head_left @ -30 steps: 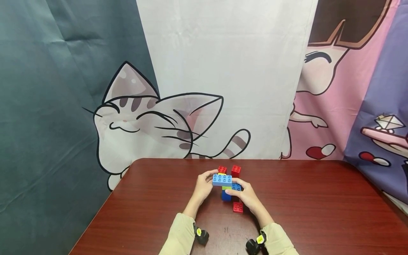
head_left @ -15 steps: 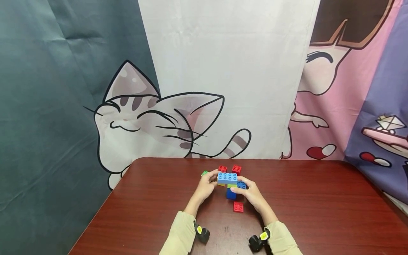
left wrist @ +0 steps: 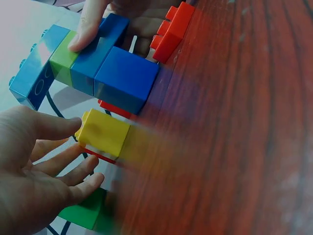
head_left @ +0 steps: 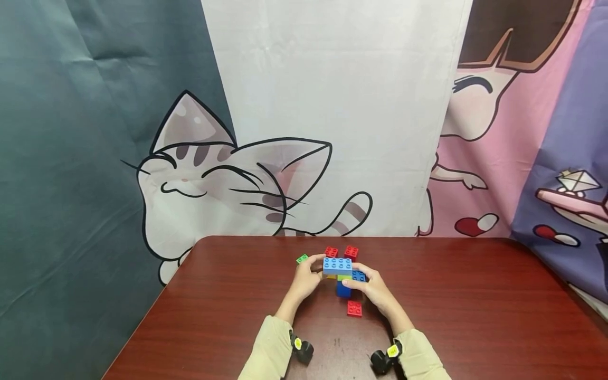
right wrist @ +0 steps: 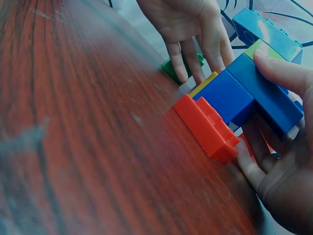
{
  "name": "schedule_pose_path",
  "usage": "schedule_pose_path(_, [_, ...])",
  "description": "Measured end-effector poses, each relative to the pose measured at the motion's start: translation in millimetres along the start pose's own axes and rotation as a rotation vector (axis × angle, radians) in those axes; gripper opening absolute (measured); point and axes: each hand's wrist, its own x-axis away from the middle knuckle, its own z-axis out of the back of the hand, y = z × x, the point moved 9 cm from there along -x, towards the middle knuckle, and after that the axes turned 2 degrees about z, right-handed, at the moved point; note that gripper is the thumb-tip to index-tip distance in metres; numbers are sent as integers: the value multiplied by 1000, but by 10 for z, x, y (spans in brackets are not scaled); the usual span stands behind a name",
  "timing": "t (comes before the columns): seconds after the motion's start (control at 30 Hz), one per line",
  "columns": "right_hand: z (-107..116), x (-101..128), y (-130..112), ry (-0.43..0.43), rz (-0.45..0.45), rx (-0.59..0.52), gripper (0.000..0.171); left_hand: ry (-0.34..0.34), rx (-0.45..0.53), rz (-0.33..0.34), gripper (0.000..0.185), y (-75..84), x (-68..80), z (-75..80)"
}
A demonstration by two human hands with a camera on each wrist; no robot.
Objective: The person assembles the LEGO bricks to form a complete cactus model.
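Note:
My right hand point(head_left: 375, 287) holds a stack of toy building bricks, its thumb on the lime green brick point(left wrist: 63, 61) and its fingers behind. From the top down, the stack has a light blue brick point(head_left: 337, 266), the lime green one, a long blue brick point(right wrist: 259, 95) and a square blue brick point(left wrist: 127, 81). To the left, my left hand point(head_left: 305, 279) has its fingers spread and relaxed. In the left wrist view, its thumb tip overlaps the near corner of a yellow brick point(left wrist: 105, 133). A green brick point(left wrist: 85, 210) lies beyond those fingers.
Two red bricks stand behind the stack, a left one point(head_left: 331, 252) and a right one point(head_left: 351, 253). Another red brick point(head_left: 354, 309) lies in front of it, nearer me. The brown wooden table point(head_left: 214, 327) ends at a printed cloth backdrop point(head_left: 389, 105).
The stack in my right hand has shifted slightly right, uncovering the yellow brick at its left. The green brick has come into view beside my left hand. Little differs over the last half second.

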Motion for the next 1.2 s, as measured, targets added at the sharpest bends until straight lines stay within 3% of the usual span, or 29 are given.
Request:
schedule_pose_path(0.1, [-9,-9,2,-9,6,-3,46,35,-66,-10,43,21,6,37])
schedule_pose_path(0.23, [-5,-11,6,-2,-2,-23,45,25,-105,-1,46,-7,6,29])
schedule_pose_path(0.53, [-4,24,-24,-11,5,-15,47,62,-52,12,37,-73,12,35])
schedule_pose_path(0.77, [-8,10,-16,-11,11,-26,46,-25,-119,25,49,-104,8,-70])
schedule_pose_path(1.0, [-6,0,-4,-12,16,-35,46,44,-105,20,34,-63,28,11])
schedule_pose_path(1.2, [-10,-6,5,-15,17,-33,45,35,-98,38,34,-62,23,59])
